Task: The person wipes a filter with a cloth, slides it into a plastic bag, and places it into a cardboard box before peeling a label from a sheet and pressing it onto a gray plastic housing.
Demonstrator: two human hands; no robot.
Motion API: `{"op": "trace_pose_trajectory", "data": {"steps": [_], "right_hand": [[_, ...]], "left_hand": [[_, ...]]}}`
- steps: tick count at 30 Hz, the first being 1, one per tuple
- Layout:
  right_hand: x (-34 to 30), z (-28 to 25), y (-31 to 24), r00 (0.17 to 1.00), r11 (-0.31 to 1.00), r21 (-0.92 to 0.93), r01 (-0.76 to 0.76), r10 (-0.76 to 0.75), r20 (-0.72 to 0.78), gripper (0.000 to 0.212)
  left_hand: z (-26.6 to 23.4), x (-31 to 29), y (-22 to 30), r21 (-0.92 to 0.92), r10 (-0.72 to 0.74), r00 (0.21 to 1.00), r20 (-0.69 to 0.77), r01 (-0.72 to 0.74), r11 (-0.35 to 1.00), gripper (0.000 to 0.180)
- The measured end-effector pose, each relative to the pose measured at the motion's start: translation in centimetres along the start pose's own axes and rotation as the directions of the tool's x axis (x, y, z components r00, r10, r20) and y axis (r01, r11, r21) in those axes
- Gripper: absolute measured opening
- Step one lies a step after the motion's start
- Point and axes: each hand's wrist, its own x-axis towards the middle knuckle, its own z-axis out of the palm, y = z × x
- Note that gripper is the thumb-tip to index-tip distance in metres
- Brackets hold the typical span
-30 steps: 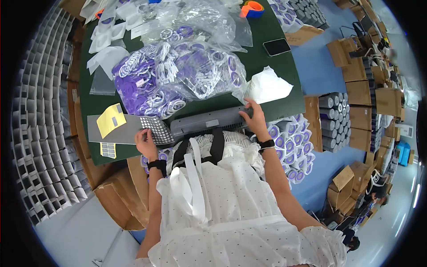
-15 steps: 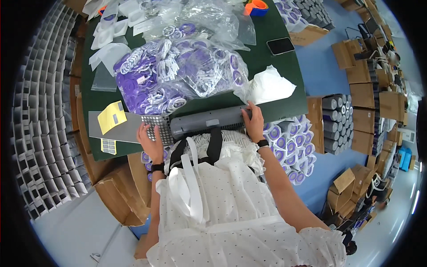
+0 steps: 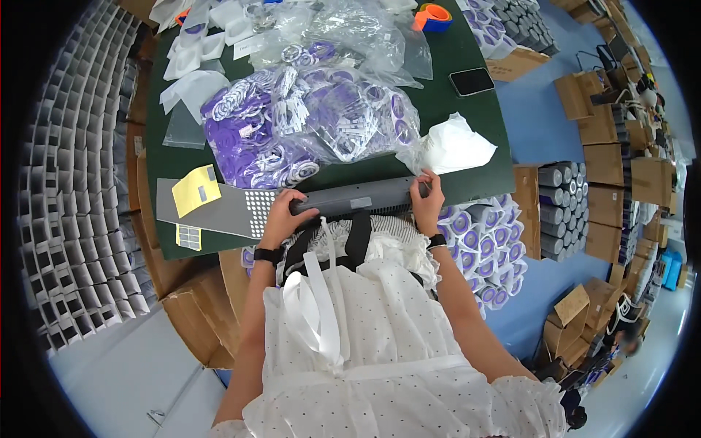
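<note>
A long dark grey cylindrical housing (image 3: 336, 201) with a lighter label patch lies across the front edge of the green table, close to my body. My left hand (image 3: 283, 220) is closed on its left end, thumb on the near side and fingers over the far side. At the other end, my right hand (image 3: 428, 206) grips the housing with bent fingers. A sheet of white round stickers (image 3: 260, 207) lies beside my left hand, on a flat grey sheet (image 3: 166, 196). The yellow sticker sheet (image 3: 196, 191) rests on that grey sheet too.
Clear bags of purple and white rings (image 3: 244, 150) are heaped beyond the housing. A white bag (image 3: 456, 146), a phone (image 3: 472, 82) and tape rolls (image 3: 434, 17) are on the table (image 3: 478, 120). Wrapped cylinders (image 3: 482, 252) stand right; an open carton (image 3: 197, 314) sits left.
My left hand has moved right, from the round stickers onto the left end of the grey housing. My right hand stays at the right end. The whole view has shifted slightly.
</note>
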Motion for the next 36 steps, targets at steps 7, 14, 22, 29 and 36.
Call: {"op": "trace_pose_trajectory", "data": {"steps": [7,14,22,29,36], "right_hand": [[0.2,0.1,-1.0,1.0,1.0,-0.029,0.009,-0.01,-0.029,0.025],[0.5,-0.3,-0.8,1.0,0.999,0.044,-0.014,0.014,0.007,0.024],[0.6,-0.7,-0.3,0.995,0.998,0.059,-0.035,0.029,0.1,0.028],[3.4,-1.5,-0.8,0.945,0.994,0.104,-0.039,0.003,0.327,0.045],[3.5,-1.9,1.1,0.907,1.0,0.025,-0.006,-0.005,0.421,0.046]], "left_hand": [[-0.1,-0.5,0.7,0.069,-0.007,0.994,-0.106,0.014,0.998,0.043],[-0.1,-0.7,0.3,0.049,0.008,0.995,-0.101,-0.003,0.999,0.042],[0.0,-0.8,0.5,0.041,-0.025,0.994,-0.105,0.029,0.999,0.042],[0.0,-0.8,0.8,0.091,-0.031,0.994,-0.108,0.041,0.995,0.043],[0.1,-1.0,0.4,0.153,0.062,0.99,-0.13,-0.042,0.987,0.042]]}}
